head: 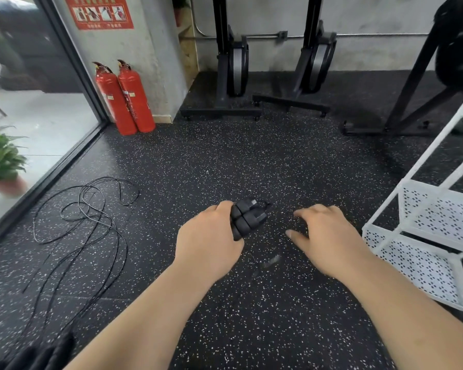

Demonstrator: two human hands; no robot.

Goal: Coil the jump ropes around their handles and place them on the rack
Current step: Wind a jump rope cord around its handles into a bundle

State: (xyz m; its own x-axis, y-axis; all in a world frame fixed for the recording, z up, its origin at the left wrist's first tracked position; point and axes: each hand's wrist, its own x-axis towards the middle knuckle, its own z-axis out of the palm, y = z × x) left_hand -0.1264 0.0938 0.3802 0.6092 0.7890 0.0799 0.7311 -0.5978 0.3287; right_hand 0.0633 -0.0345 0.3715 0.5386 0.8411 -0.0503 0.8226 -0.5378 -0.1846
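Handles [247,218] sit paired at frame centre, our left hand [209,244] curled round them; our right hand [329,236] hovers beside, fingers loosely spread, empty. We should pinch the cord's tail tight before swinging right to the white rack [417,263]. Loose jump ropes [99,213] wait at left.

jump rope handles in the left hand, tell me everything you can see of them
The jump rope handles are two black handles held side by side, matte and foam-like on the grips, with harder-looking caps at the far ends, where a thin black cord loops out. They point away and slightly right, above the speckled floor. The left hand grips their near ends; the right hand is apart from them.
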